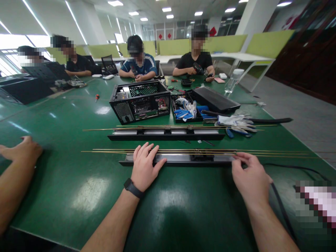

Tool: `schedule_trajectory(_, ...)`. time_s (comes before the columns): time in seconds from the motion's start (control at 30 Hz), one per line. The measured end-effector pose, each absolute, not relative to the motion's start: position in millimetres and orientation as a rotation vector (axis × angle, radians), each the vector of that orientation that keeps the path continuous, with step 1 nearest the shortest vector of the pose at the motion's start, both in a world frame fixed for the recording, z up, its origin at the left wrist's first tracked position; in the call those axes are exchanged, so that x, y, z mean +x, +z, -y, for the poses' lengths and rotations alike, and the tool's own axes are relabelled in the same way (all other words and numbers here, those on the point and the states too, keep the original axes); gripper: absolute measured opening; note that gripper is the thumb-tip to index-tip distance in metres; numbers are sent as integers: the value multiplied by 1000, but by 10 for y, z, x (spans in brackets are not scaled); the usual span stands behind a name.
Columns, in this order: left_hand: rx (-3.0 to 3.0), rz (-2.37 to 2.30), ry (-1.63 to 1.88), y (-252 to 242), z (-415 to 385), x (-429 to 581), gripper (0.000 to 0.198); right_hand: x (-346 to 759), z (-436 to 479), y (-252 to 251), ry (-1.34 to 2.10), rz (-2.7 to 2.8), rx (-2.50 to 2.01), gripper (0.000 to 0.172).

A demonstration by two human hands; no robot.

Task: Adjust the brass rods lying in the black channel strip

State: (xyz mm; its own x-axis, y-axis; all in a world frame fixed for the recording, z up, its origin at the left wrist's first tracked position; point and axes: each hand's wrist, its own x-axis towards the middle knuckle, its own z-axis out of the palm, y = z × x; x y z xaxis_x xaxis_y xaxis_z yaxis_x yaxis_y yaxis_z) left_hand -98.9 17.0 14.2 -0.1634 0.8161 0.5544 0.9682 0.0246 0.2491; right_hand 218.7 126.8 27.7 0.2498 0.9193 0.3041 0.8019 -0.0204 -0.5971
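Note:
My left hand [145,164] lies flat with fingers spread on the left part of a long black rail [183,159] on the green table [78,182]. Thin brass rods [183,152] run along the rail's top. My right hand [250,175] is at the rail's right end, its fingers pinched where the rods end; what they grip is hidden. A black watch sits on my left wrist. A second black rail [166,133] with more brass rods lies parallel just beyond.
An open black computer case [140,101], a tool tray [186,110], a black panel [215,98] and white gloves [233,120] lie further back. Another person's hand [22,150] rests at the left. Several people sit at the far side. A black cable [282,206] runs near my right arm.

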Motion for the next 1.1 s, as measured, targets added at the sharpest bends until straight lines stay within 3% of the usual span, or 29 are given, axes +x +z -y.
schedule_trajectory(0.23, -1838, 2047, -842, 159, -165, -982, 46, 2128, -1226, 303, 209, 1665, -1740, 31)
schedule_trajectory(1.1, -1841, 2043, -839, 138, -165, -989, 47, 2092, -1203, 286, 226, 1604, -1762, 38)
